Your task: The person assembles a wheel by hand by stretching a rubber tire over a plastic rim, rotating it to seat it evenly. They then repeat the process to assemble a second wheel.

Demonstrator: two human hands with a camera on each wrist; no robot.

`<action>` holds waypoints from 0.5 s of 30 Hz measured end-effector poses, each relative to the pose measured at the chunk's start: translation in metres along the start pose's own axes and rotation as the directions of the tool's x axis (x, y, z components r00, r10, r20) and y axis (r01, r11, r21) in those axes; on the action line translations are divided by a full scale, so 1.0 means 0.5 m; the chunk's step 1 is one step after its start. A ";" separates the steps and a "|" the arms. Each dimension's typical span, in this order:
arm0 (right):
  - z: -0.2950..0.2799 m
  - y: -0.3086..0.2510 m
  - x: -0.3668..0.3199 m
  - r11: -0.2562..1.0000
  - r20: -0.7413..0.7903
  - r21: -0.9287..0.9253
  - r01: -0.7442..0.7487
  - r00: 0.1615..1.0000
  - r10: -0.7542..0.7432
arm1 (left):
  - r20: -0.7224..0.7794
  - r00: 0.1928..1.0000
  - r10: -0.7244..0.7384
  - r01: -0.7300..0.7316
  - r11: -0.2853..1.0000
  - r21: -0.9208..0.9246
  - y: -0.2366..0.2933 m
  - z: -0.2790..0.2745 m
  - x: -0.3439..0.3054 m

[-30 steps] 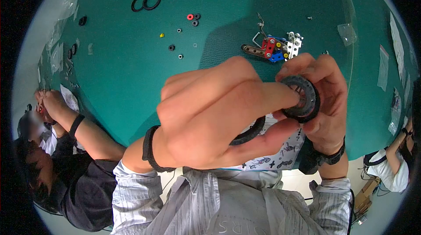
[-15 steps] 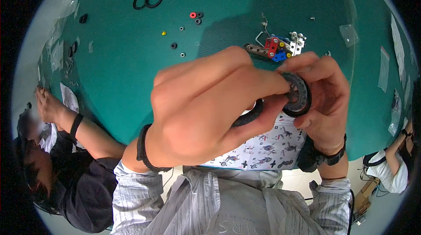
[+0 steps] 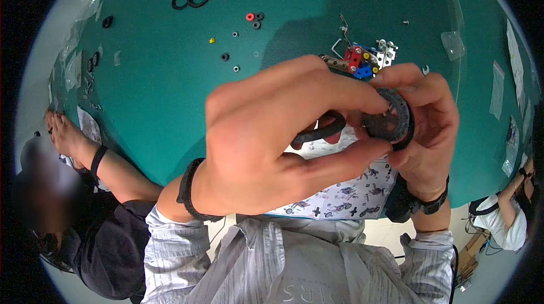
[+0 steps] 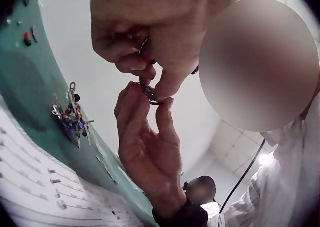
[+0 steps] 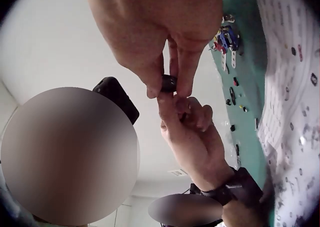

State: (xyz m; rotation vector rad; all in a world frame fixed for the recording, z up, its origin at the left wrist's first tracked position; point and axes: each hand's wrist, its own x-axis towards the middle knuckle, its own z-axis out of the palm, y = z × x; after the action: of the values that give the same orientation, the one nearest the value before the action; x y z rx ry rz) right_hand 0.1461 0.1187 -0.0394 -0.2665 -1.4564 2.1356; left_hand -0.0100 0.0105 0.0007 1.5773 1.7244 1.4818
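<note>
1. Head view, left hand [image 3: 263,139]: one, index finger and thumb pinching one side of the wheel [image 3: 400,118]; a loose ring [image 3: 326,133], black, lodged within the curl of the same hand.
2. Right hand [image 3: 429,112]: one, fingers and thumb gripping the wheel from the other side.
3. Wheel: one, grey, held aloft between the two hands, above the green table [image 3: 170,94]. Along its outer edge, an edge ring [image 3: 412,128], black; how fully seated cannot be told, fingers covering part of it.
4. Step, as judged: working the edge ring squarely round the wheel.
5. Handling, advised: right hand to pin the portion already lying true; left thumb to ease the remainder over the rim, short stretches at a time — pressure even, spokes spared.
6. Check, advised: turn the wheel fully round; look for twist, gap or bulge on both faces.
7. Risks, as judged: edge ring springing off opposite the thumb; loose ring slipping from the left hand — better set down first.
8. Printed sheet [image 3: 351,190]: one, diagrams, below the hands, partly covered; at hand for comparison.
</note>
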 end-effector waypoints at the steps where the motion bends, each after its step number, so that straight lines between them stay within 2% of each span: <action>1: 0.000 0.000 0.000 1.000 0.002 -0.014 0.010 1.000 -0.010 | -0.010 1.000 -0.016 0.016 1.000 -0.009 0.001 0.003 -0.002; 7: 0.004 -0.004 0.001 1.000 -0.022 0.006 -0.023 1.000 0.023 | 0.023 0.995 -0.102 0.103 0.994 -0.045 0.006 -0.003 0.001; 11: 0.011 -0.012 -0.001 0.998 -0.053 0.021 -0.058 0.997 0.059 | 0.014 0.999 -0.036 0.037 0.998 -0.060 0.002 0.000 -0.001; 15: 0.003 -0.005 0.002 0.998 -0.018 -0.065 0.024 1.000 -0.025 | 0.029 0.999 0.038 -0.037 0.999 -0.012 0.001 -0.003 0.000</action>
State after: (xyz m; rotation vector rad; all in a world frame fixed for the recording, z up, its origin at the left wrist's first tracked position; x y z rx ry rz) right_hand 0.1455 0.1184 -0.0364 -0.2898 -1.5129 2.0634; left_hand -0.0110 0.0100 0.0016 1.6256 1.6757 1.4765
